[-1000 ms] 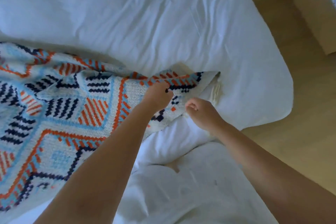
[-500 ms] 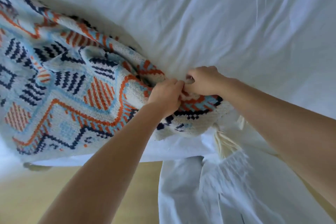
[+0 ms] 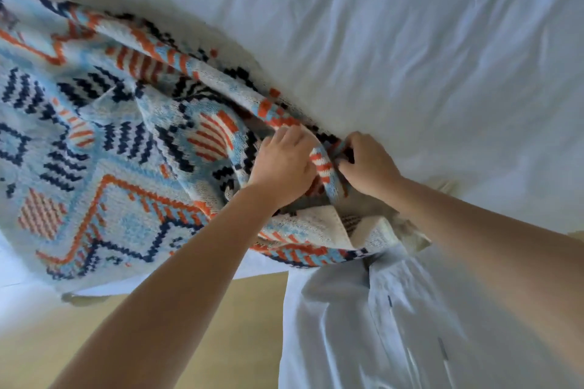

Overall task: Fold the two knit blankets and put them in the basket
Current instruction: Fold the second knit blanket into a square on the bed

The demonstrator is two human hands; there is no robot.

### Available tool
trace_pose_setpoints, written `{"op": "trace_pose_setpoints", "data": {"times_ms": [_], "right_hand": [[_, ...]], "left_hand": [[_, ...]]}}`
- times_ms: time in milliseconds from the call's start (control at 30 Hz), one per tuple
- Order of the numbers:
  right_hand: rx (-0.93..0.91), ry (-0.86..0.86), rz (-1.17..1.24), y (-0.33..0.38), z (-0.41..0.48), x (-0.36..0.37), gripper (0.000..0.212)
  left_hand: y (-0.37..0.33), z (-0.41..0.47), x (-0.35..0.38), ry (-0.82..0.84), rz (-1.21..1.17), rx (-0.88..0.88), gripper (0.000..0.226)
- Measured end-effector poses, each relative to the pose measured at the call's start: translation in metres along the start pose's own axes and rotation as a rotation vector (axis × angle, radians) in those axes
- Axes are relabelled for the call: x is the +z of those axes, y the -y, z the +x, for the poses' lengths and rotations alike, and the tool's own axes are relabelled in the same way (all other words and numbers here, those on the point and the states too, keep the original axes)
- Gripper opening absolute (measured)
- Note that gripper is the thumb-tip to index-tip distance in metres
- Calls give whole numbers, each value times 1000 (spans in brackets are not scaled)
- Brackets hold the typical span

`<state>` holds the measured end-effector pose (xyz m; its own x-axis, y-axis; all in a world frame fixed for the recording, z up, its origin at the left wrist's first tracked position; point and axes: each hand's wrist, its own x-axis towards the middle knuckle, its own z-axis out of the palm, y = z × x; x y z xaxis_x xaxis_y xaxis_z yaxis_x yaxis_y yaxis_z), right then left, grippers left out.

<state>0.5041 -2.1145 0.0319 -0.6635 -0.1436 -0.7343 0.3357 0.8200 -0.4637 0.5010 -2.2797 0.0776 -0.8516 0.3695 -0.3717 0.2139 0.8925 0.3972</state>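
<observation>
A knit blanket (image 3: 104,148) with a pale blue, orange and navy pattern lies rumpled across the left half of the white bed (image 3: 410,41). My left hand (image 3: 282,164) and my right hand (image 3: 368,164) sit close together at the blanket's right end. Each grips a bunched, striped edge strip of the blanket, which arches up between them. The blanket's cream underside shows just below my hands. No second blanket and no basket are in view.
The bed's near edge runs along the lower left, with tan wooden floor (image 3: 221,335) below it. My pale blue shirt (image 3: 379,325) fills the lower right. White sheet stretches to the far right.
The view has swung and come closer. My hands have slid a little along the blanket's edge and lifted a striped strip between them; more blanket is bunched up near them.
</observation>
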Motion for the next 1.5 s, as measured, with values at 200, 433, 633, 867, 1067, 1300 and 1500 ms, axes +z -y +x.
{"op": "trace_pose_setpoints", "data": {"times_ms": [200, 433, 633, 867, 1067, 1300, 1500], "right_hand": [[-2, -245, 19, 22, -16, -11, 5], [48, -36, -101, 1, -26, -30, 15], [96, -132, 211, 0, -8, -76, 18], [16, -525, 261, 6, 48, -197, 12], [-254, -847, 98, 35, 125, -318, 9], [-281, -890, -359, 28, 264, -331, 22], [-262, -758, -224, 17, 294, -328, 19]], "left_hand": [[0, 57, -7, 360, 290, 69, 51], [23, 29, -27, 121, 161, 29, 37], [-3, 87, -50, 104, -56, 37, 31], [-39, 197, -99, -161, -147, -15, 13], [-54, 305, -148, -622, -203, -158, 13], [-2, 412, -111, -365, -40, -322, 29], [7, 441, -107, -179, 175, -187, 3]]}}
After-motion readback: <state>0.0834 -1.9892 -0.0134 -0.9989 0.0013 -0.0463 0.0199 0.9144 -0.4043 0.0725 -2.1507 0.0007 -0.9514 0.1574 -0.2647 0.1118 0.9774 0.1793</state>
